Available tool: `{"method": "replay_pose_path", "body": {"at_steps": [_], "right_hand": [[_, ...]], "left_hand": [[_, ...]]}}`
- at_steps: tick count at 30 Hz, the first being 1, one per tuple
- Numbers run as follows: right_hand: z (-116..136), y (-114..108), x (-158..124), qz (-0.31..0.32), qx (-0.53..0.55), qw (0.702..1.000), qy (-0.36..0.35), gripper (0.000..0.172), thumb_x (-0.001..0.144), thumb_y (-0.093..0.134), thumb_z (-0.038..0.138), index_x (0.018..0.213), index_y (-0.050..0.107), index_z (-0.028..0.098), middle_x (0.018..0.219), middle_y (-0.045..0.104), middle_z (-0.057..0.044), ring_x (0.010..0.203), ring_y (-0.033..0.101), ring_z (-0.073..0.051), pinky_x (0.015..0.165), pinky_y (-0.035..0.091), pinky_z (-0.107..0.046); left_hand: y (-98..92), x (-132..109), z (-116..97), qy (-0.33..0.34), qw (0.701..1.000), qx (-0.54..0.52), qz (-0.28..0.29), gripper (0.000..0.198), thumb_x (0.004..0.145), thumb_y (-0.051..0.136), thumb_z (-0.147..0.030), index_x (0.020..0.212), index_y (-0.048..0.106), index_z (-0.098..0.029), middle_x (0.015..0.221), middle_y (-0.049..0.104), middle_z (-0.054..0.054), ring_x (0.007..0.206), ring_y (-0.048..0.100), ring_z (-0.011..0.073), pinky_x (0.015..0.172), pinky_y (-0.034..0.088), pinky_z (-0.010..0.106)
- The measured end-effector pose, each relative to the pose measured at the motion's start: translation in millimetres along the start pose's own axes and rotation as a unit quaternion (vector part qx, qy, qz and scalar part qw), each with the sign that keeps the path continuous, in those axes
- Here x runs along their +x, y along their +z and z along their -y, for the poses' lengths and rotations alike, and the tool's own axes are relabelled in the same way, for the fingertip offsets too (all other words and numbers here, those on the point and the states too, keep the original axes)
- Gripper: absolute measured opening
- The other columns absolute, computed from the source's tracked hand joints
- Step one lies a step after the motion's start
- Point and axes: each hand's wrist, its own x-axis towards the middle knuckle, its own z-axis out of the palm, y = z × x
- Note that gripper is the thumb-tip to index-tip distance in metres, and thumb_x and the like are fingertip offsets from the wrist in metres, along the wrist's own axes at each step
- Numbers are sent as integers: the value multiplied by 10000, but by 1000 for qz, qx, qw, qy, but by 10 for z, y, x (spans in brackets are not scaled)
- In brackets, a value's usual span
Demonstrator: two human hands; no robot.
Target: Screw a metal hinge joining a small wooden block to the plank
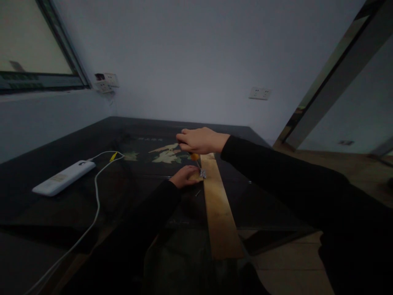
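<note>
My right hand [201, 140] is wrapped round the top of a screwdriver [194, 156], whose orange-yellow lower handle shows below the fingers. Its thin shaft slants down to a small silver metal hinge [203, 174]. The hinge lies at the left edge of a long light wooden board [218, 205]. Just left of the hinge, my left hand [184, 176] grips a small piece of wood [195, 176], most of it covered by the fingers. A loose screw [198, 193] lies on the table below that hand. The exact contact at the screwdriver's tip is too small to tell.
A dark glossy table [147, 127] with a printed flower pattern stands against the wall. On its left lies a white power bank [64, 178] with a white cable [97, 192] that runs off the near edge. The board overhangs the table's front edge. Wall sockets [259, 93] are behind.
</note>
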Motion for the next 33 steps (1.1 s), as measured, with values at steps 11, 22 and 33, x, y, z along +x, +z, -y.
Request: {"method": "replay_pose_path", "body": {"at_steps": [11, 22, 33], "right_hand": [[-18, -30, 24, -17, -58, 998, 34, 400, 894, 478, 505, 1053, 647, 178, 985, 674, -118, 859, 605, -221, 646, 341, -296], [8, -69, 33, 23, 17, 1000, -8, 265, 872, 541, 322, 1095, 614, 200, 1088, 656, -84, 890, 598, -195, 614, 328, -275], [38, -112, -8, 49, 29, 998, 24, 348, 848, 529, 397, 1117, 596, 186, 1121, 644, -110, 874, 594, -211, 641, 357, -286]], "left_hand": [[-10, -8, -23, 3, 1000, 0, 0, 492, 736, 704, -329, 1191, 599, -174, 1205, 619, 110, 1145, 549, 254, 1015, 417, 397], [22, -3, 61, 6, 1000, -3, -2, 508, 718, 712, -346, 1180, 602, -168, 1202, 625, 117, 1139, 553, 269, 1011, 419, 416], [28, 4, 67, 4, 1000, -3, -5, 512, 712, 710, -368, 1176, 603, -178, 1206, 629, 100, 1148, 553, 264, 1017, 416, 388]]}}
